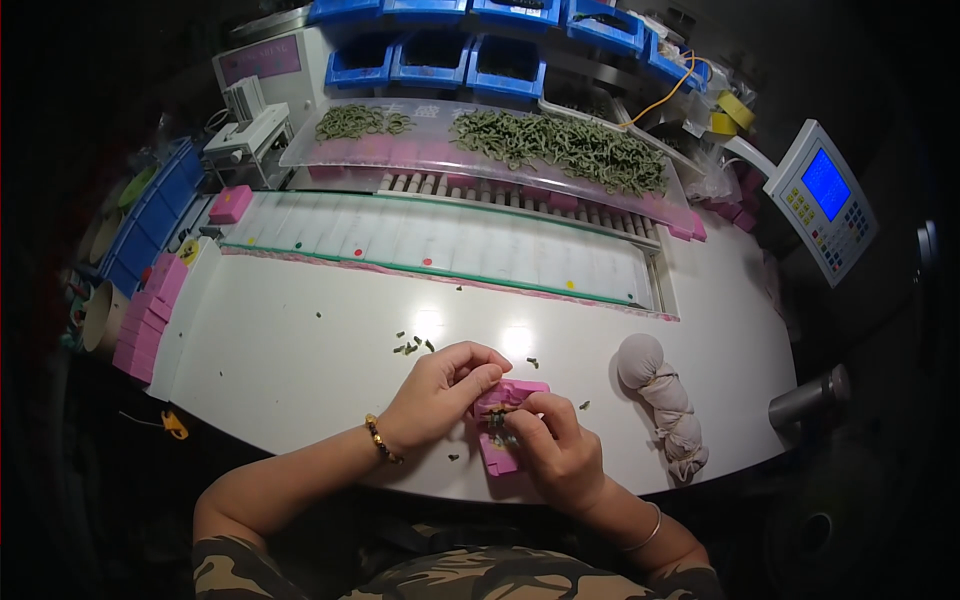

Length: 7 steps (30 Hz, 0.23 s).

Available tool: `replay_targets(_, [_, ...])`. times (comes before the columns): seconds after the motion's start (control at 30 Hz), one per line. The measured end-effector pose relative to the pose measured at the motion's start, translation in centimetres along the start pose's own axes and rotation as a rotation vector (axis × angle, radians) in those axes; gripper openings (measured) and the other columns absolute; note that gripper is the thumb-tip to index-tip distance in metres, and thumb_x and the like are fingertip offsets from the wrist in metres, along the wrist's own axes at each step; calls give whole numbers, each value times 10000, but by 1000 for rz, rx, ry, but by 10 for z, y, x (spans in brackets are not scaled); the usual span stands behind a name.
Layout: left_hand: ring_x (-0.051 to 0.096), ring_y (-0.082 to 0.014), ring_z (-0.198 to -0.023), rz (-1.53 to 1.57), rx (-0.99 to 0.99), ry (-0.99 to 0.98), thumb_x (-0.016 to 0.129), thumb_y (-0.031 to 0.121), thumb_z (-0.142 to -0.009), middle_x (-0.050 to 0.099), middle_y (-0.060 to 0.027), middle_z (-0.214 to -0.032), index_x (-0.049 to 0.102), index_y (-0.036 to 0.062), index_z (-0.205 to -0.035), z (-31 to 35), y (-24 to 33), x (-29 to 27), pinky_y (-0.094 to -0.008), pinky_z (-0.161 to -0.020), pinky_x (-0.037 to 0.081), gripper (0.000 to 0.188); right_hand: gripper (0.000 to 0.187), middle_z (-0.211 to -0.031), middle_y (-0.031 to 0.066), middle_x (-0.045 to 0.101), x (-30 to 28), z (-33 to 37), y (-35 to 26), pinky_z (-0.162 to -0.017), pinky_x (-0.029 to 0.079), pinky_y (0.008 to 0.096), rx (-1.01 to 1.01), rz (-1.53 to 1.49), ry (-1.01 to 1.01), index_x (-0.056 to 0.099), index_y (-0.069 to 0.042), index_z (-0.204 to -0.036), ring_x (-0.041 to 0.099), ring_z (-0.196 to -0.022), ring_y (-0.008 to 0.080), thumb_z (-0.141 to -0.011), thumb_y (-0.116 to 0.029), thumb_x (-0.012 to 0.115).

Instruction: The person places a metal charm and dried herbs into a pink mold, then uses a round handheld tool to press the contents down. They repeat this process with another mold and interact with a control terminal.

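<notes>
A pink block with a recessed top lies near the front edge of the white worktable. Small dark green pieces sit in its recess. My left hand is closed beside the block's far left corner, thumb and forefinger together; whatever they may hold is hidden. From the right, my right hand reaches over the block, thumb and forefinger pinched at a small dark green piece in the recess. Short green bits are scattered beyond my left hand.
A knotted pale cloth bundle lies to the right. Behind is a white conveyor strip with green edges, then a clear tray of green twisted strands. Pink blocks are stacked left; a keypad display stands right; blue bins hang behind.
</notes>
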<state>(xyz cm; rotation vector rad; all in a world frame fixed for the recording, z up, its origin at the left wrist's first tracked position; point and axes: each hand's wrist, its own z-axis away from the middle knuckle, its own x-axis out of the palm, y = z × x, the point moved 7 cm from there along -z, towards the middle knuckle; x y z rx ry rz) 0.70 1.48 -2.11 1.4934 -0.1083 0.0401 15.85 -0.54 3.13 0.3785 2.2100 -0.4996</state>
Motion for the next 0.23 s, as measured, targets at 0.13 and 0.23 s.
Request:
replay_targets(0.13, [601,-44,-832,67,-121,46,575,134,-1005,649,-19,-949,611,10,-1159,-1,-8,-3,-193,-722,506,201,254,-1073,92,611,-1,4,1,-516,526,294,-29,-10,29,638,-47,-1060,660,-650,194,-813,-86,684])
replay_targets(0.23, [608,-48,-796,146,-152,98,570,136,-1009,649,-19,-936,596,19,-1190,-2,-11,-5,-175,-697,499,217,263,-1107,97,621,-1,10,1,-530,531,280,-66,-37,71,635,-59,-1076,678,-681,199,-820,-78,691])
